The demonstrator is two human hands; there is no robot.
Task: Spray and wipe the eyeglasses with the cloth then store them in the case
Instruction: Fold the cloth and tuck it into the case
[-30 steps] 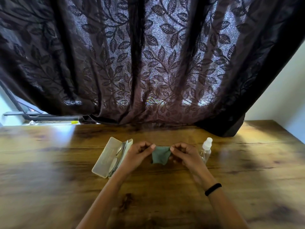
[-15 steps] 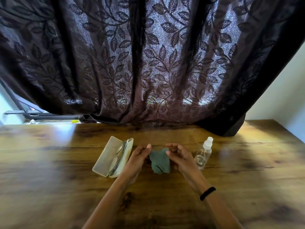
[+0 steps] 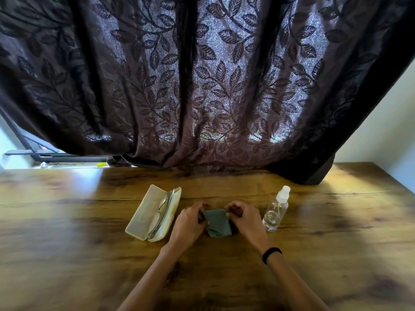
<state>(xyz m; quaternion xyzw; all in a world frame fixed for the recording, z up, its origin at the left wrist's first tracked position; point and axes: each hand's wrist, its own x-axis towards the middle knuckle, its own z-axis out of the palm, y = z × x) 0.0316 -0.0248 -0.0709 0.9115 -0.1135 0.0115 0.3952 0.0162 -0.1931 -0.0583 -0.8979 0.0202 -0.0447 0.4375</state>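
A small dark green cloth (image 3: 218, 223) lies folded low over the wooden table (image 3: 336, 232), pinched at its top corners by both hands. My left hand (image 3: 189, 223) grips its left edge and my right hand (image 3: 246, 217) grips its right edge. Left of my hands, a cream eyeglass case (image 3: 143, 212) lies open, and the folded eyeglasses (image 3: 162, 212) rest in its right half. A clear spray bottle (image 3: 275, 209) with a white cap stands upright just right of my right hand.
A dark leaf-patterned curtain (image 3: 202, 86) hangs over the table's far edge. A white wall (image 3: 386, 131) is at the right and a window sill (image 3: 56, 159) at the far left. A black band is on my right wrist.
My hands have lowered the cloth toward the table and drawn closer together. The cloth, held up and stretched before, is now bunched and folded between them.
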